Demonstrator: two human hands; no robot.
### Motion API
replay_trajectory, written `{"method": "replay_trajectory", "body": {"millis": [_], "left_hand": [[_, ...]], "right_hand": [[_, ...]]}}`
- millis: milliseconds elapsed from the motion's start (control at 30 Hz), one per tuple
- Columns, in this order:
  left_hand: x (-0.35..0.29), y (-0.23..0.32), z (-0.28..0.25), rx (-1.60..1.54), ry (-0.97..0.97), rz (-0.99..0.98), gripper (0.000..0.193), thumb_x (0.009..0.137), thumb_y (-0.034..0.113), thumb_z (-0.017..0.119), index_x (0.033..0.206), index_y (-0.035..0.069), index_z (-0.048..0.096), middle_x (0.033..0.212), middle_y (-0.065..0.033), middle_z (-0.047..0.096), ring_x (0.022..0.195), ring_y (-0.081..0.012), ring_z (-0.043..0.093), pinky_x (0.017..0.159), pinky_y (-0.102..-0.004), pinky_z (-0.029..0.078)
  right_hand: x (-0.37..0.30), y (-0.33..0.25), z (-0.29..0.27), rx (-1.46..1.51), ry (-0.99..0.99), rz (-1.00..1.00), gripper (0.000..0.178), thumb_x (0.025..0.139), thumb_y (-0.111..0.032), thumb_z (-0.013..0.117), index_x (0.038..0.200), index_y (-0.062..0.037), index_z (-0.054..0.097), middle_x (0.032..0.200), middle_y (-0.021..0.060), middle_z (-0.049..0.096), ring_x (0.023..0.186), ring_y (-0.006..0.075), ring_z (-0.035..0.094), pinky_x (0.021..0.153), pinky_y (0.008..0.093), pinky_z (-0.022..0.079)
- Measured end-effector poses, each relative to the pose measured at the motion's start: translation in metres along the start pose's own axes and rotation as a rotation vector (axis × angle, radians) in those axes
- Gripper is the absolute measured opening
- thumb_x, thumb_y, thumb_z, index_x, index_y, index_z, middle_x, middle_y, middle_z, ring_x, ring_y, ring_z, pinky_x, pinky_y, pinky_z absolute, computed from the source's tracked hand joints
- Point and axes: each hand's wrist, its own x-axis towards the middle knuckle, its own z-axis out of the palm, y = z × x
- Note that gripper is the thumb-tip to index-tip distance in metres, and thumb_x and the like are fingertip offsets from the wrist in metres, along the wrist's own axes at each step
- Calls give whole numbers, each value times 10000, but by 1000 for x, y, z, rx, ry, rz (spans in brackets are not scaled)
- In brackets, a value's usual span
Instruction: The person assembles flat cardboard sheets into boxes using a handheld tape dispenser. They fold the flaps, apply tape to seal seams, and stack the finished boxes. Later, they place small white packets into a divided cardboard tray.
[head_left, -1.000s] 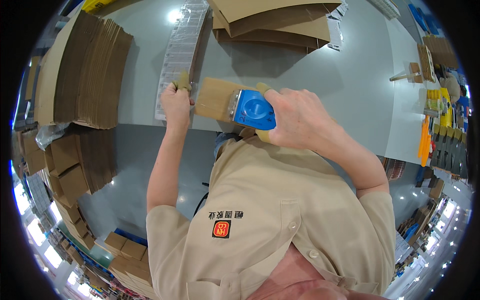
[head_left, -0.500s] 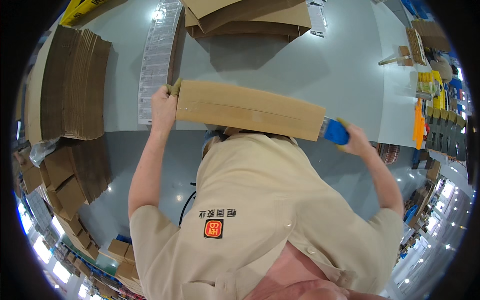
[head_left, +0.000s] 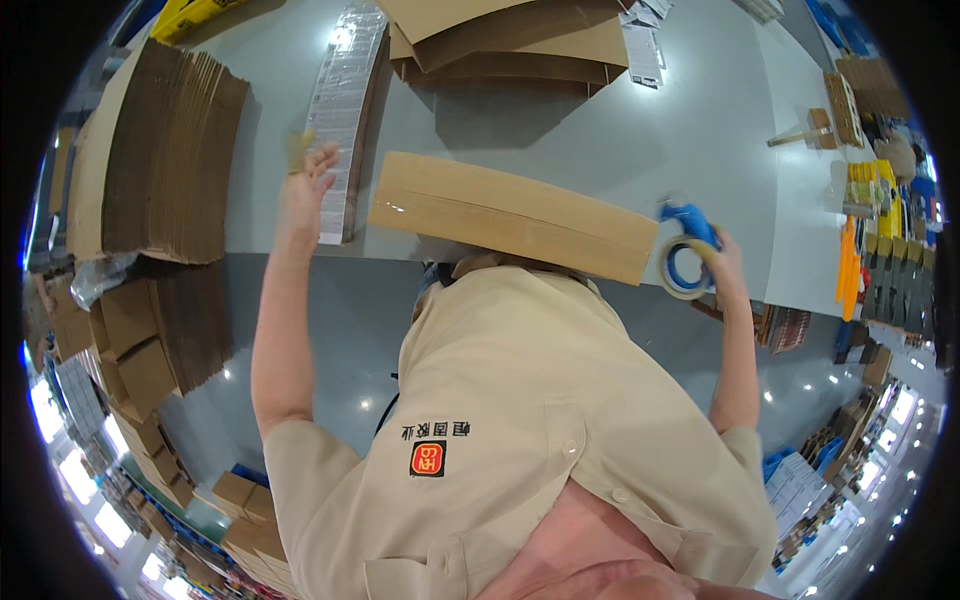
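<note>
A long, closed cardboard box (head_left: 515, 215) lies along the table's near edge, close against my body, a lengthwise seam running across its top. My left hand (head_left: 308, 190) is raised beyond the box's left end, fingers apart and apart from the carton. A yellowish patch (head_left: 300, 150) shows at its fingers; motion blur hides what it is. Off the box's right end, my right hand (head_left: 727, 262) grips a blue tape dispenser (head_left: 690, 222) with a tape roll (head_left: 684, 286) on it. The dispenser is slightly smeared by motion.
A stack of flat cardboard (head_left: 165, 155) stands at the left. Behind my left hand lies a long plastic-wrapped pack (head_left: 345, 120). Open cardboard cartons (head_left: 520, 45) sit at the far middle, with labels (head_left: 645, 55) beside them. Tools, including an orange one (head_left: 849, 265), line the right side.
My left hand has let go of the box's left end and opened, moving slightly left. My right hand has drawn the tape dispenser away from the right end and turned it.
</note>
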Motion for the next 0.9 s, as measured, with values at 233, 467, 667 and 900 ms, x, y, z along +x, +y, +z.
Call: {"method": "replay_trajectory", "body": {"millis": [233,467,667,900], "left_hand": [[0,-67,37,438,-108,-198,649,952,327,591,1468,-19,404,1387,-229,553,1274,-364,533,1065,-452,427],[-91,-62,0,682,-375,411,669,871,195,740,1428,-6,431,1331,-220,581,1073,-355,633,958,-424,499],[-55,135,36,744,-29,626,392,986,340,621,1071,-41,661,858,-109,698,811,-152,645,757,-318,521],[107,162,109,716,-63,234,472,854,325,575,937,-127,683,865,-286,704,677,-318,730,651,-381,601]], "right_hand": [[16,86,68,1032,222,260,320,929,-424,645,993,-113,611,729,-22,532,584,95,505,530,238,427],[1,57,66,1190,141,133,302,920,-368,656,1085,-121,607,789,-16,575,629,93,546,548,232,457],[81,-146,-35,1161,335,-456,348,939,-396,620,1114,-96,645,933,27,669,792,125,633,727,294,537],[286,-231,-62,968,396,-552,492,858,-363,773,1201,-36,643,1167,93,664,1062,220,645,887,396,552]]}}
